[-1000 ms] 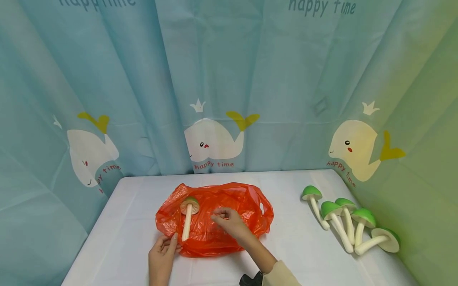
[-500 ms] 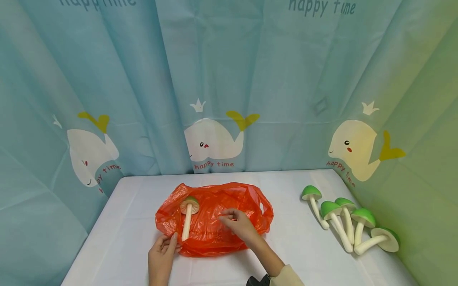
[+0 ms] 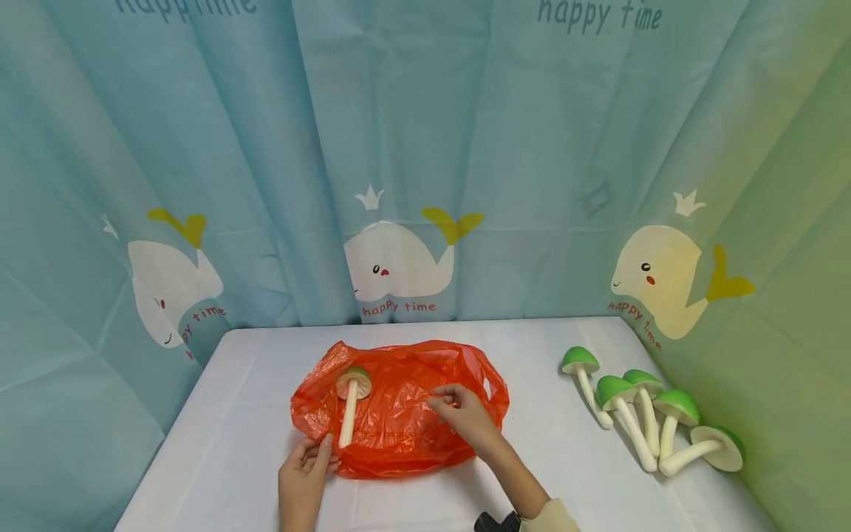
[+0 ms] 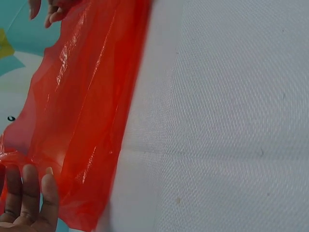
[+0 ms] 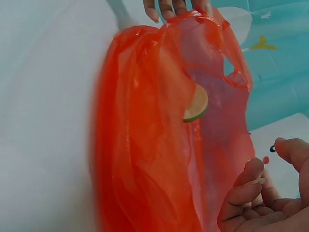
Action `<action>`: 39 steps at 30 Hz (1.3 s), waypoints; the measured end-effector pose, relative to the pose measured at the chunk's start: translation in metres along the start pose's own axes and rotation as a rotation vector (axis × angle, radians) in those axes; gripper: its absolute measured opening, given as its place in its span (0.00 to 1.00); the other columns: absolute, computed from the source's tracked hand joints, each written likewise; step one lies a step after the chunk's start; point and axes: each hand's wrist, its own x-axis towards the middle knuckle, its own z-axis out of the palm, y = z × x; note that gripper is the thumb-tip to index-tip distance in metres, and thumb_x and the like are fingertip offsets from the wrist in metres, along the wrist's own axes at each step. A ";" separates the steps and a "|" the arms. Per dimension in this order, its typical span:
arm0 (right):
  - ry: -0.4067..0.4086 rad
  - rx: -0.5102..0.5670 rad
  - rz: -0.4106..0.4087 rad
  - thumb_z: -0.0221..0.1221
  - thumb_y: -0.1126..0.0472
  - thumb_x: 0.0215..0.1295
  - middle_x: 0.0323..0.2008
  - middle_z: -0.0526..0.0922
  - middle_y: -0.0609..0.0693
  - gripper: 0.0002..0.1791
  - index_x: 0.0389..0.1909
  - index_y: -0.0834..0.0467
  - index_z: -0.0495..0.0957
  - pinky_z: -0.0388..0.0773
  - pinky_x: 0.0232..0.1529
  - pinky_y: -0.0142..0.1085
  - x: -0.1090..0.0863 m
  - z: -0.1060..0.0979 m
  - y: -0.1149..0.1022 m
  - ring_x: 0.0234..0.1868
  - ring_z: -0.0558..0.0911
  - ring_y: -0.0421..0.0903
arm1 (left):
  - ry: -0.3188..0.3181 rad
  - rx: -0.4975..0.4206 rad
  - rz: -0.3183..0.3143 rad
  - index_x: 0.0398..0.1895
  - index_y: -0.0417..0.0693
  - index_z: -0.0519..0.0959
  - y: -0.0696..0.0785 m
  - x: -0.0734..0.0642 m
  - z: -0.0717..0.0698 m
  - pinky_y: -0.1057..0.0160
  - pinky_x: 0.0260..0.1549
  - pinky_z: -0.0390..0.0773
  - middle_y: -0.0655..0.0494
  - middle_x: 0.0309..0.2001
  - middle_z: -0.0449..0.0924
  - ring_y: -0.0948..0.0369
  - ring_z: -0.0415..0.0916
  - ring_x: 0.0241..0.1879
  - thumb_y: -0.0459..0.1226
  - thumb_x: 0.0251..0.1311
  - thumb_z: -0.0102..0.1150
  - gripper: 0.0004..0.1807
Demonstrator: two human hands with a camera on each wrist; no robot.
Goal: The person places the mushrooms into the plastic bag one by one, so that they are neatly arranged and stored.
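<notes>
Across the white table (image 3: 538, 384) from the hanging cloth (image 3: 532, 148) lies the open red plastic bag (image 3: 399, 421), its near-left edge pinched by the left hand (image 3: 304, 476). The right hand (image 3: 467, 415) hovers over the bag's right part, fingers loosely curled, a narrow gap to the thumb. One green-capped mushroom (image 3: 349, 415) lies inside, leftward; five more mushrooms (image 3: 646, 415) lie at the table's right.

A creased, see-through red plastic bag (image 4: 84, 106) lies along a white, fine-textured counter (image 4: 217, 121), its folds catching the light. The left hand (image 4: 31, 198) has its fingers raised against one end of the bag; the right hand (image 4: 58, 12), partly cropped, appears at the other. Behind hangs a teal cloth (image 4: 41, 38) with white and yellow patches.
</notes>
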 end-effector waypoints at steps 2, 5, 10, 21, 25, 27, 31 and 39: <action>0.007 -0.009 -0.003 0.57 0.60 0.66 0.31 0.73 0.52 0.19 0.49 0.70 0.71 0.73 0.26 0.32 -0.004 -0.003 -0.010 0.29 0.73 0.49 | 0.003 0.006 -0.008 0.41 0.34 0.74 -0.002 0.001 0.000 0.70 0.27 0.82 0.45 0.32 0.75 0.63 0.77 0.27 0.55 0.59 0.58 0.29; 0.016 -0.010 -0.002 0.57 0.59 0.66 0.32 0.74 0.52 0.18 0.48 0.70 0.71 0.74 0.27 0.33 -0.008 -0.008 -0.018 0.29 0.74 0.47 | 0.013 0.012 -0.014 0.40 0.35 0.74 -0.002 0.001 0.000 0.70 0.27 0.82 0.45 0.32 0.75 0.63 0.77 0.26 0.57 0.58 0.58 0.30; 0.038 0.000 0.021 0.59 0.56 0.65 0.34 0.74 0.51 0.20 0.50 0.68 0.71 0.74 0.28 0.35 -0.002 -0.016 -0.002 0.32 0.76 0.48 | -0.007 0.011 -0.013 0.42 0.30 0.73 0.002 0.000 -0.001 0.68 0.27 0.82 0.43 0.32 0.75 0.61 0.77 0.27 0.48 0.63 0.58 0.25; 0.099 0.006 0.024 0.61 0.54 0.63 0.32 0.75 0.52 0.21 0.48 0.66 0.72 0.71 0.24 0.31 0.000 -0.033 0.013 0.32 0.76 0.53 | -0.003 -0.015 -0.025 0.40 0.32 0.73 -0.001 -0.002 0.000 0.67 0.27 0.82 0.45 0.30 0.76 0.63 0.78 0.26 0.46 0.63 0.59 0.22; 0.130 -0.009 0.034 0.61 0.54 0.63 0.32 0.75 0.52 0.21 0.48 0.66 0.73 0.72 0.25 0.32 -0.001 -0.038 0.015 0.30 0.75 0.48 | -0.020 -0.003 -0.061 0.43 0.30 0.73 0.001 -0.001 -0.002 0.68 0.29 0.82 0.45 0.32 0.76 0.63 0.77 0.27 0.46 0.64 0.57 0.22; 0.145 -0.013 0.038 0.61 0.55 0.62 0.32 0.75 0.52 0.20 0.48 0.66 0.74 0.73 0.27 0.33 -0.001 -0.041 0.017 0.30 0.74 0.47 | -0.032 0.007 -0.078 0.45 0.31 0.72 0.002 0.000 -0.003 0.68 0.30 0.82 0.45 0.33 0.76 0.63 0.77 0.28 0.46 0.64 0.56 0.23; 0.165 -0.004 0.039 0.61 0.57 0.63 0.32 0.75 0.53 0.18 0.47 0.66 0.75 0.76 0.31 0.36 -0.002 -0.048 0.020 0.31 0.75 0.48 | -0.033 0.015 -0.076 0.44 0.32 0.73 0.001 0.000 -0.003 0.67 0.31 0.82 0.46 0.33 0.76 0.63 0.78 0.29 0.48 0.64 0.56 0.23; 0.194 0.028 0.038 0.60 0.60 0.64 0.35 0.77 0.57 0.17 0.47 0.67 0.74 0.79 0.34 0.38 -0.003 -0.058 0.023 0.31 0.75 0.47 | -0.073 0.002 -0.072 0.46 0.31 0.72 0.000 0.001 -0.005 0.69 0.32 0.82 0.44 0.34 0.75 0.64 0.77 0.29 0.44 0.65 0.56 0.21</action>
